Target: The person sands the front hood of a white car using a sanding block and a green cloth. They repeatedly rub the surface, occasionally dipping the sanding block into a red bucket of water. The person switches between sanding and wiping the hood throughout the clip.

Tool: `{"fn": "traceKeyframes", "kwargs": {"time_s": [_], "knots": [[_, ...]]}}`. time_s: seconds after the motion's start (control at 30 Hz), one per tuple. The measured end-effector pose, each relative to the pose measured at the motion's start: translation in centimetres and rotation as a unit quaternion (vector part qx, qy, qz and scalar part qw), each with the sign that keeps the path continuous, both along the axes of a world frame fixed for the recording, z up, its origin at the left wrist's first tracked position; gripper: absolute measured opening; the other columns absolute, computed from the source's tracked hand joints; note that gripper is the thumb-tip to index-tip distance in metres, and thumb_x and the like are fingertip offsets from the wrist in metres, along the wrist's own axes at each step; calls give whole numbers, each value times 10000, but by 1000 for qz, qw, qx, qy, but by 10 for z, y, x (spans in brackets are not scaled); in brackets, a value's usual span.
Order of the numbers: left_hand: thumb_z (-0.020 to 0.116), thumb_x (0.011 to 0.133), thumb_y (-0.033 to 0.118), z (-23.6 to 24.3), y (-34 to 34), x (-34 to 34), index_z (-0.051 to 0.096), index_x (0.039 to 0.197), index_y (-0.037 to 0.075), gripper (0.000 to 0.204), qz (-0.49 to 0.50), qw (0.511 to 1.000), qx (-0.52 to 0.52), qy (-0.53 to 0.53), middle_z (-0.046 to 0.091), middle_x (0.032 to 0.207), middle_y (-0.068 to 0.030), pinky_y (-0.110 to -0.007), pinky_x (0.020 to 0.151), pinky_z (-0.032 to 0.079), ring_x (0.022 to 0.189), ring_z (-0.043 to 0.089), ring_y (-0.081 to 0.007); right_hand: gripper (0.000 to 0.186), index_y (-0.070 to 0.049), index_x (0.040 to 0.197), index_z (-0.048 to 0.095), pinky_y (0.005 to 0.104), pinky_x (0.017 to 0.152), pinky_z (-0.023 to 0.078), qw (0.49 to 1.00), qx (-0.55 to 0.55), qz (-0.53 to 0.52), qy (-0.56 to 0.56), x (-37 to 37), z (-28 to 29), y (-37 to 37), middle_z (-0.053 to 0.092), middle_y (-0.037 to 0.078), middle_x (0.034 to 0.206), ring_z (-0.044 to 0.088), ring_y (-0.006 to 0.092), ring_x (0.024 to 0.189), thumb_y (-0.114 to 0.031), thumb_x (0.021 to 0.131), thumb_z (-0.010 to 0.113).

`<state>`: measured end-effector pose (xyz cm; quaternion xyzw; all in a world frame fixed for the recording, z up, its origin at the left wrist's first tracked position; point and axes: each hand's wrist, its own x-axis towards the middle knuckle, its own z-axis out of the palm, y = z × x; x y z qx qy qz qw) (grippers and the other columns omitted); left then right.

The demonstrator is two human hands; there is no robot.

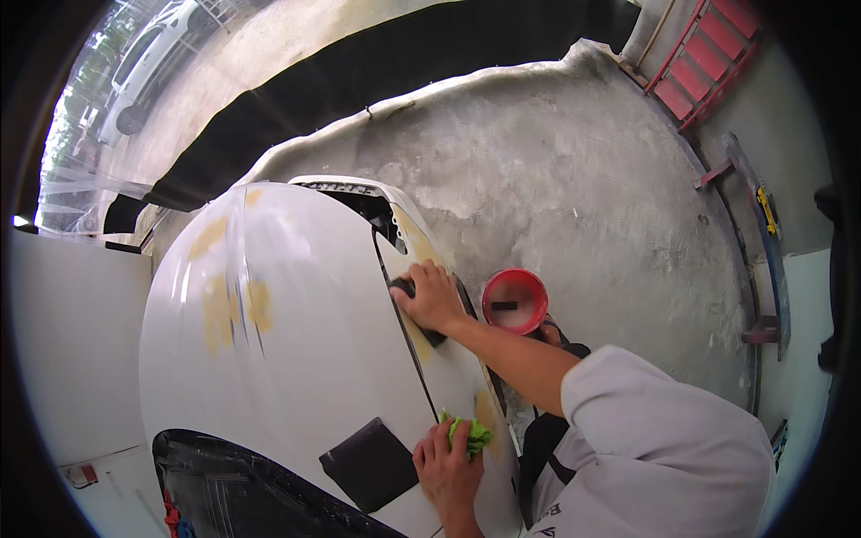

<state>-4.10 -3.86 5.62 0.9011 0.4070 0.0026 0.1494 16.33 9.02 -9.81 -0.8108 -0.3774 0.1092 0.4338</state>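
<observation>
1. My right hand [430, 296] is palm down, fingers side by side and reaching away from me, thumb set off toward the left; the bare forearm [516, 354] slants in from the lower right, out of a loose, pale sleeve [619, 386].
2. That hand is closed over a flat black pad [434, 337], whose dark ends show on either side of my grip. The pad lies on the car's fender [459, 372], beside the narrow dark seam [417, 368] along the hood [314, 269].
3. My left hand [446, 471] comes up from the lower edge, back of the hand upward, fingers curled around a crumpled bright green cloth [473, 437] that bunches out past my fingertips, close to the body panel.
4. The hood is smooth, white and rounded, with soft-edged, matte tan patches [215, 314]; more tan shows on the fender near both hands.
5. Just left of my left hand, a thin, dark, four-sided sheet [370, 466] lies flat on the hood.
6. Beyond my right forearm, a round red bucket [516, 275] holds cloudy liquid and a small black block [505, 306]. It stands on mottled grey concrete [583, 206].
</observation>
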Motion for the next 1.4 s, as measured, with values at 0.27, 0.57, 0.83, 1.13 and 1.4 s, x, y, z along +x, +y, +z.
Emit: {"fn": "traceKeyframes", "kwargs": {"time_s": [0.27,0.57,0.83,1.13,1.4], "knots": [[894,681,159,-3,-1,1,730,1189,232,538,1,1000,-5,2,683,1271,6,-456,1102,413,1257,628,-247,399,-125,1134,660,526,938,436,999,32,1,35,7,-4,11,586,124,1176,569,356,1106,-462,932,732],[876,724,202,-2,0,1,724,1209,261,511,6,1000,-8,21,681,1284,24,-443,1096,418,1255,634,-235,337,-137,1064,655,518,912,439,1000,10,8,1,11,-8,11,560,107,1126,569,362,1061,-436,933,738],[883,726,213,1,1,3,732,1213,268,512,2,999,-4,31,683,1298,26,-434,1094,417,1257,638,-230,346,-115,1077,656,507,905,444,999,33,-10,11,9,-10,7,569,119,1096,576,364,1049,-429,949,727],[895,698,195,-1,2,3,744,1182,243,509,-1,1000,0,30,690,1281,11,-449,1097,409,1257,633,-244,356,-109,1069,652,509,919,448,999,30,-2,38,17,-10,6,594,128,1119,579,365,1074,-434,945,728],[900,696,195,-3,0,4,745,1182,251,513,4,999,5,38,691,1278,15,-445,1096,409,1252,636,-244,397,-127,1076,676,512,903,434,999,25,-7,35,21,-14,8,585,105,1141,580,347,1088,-485,918,749]]}}
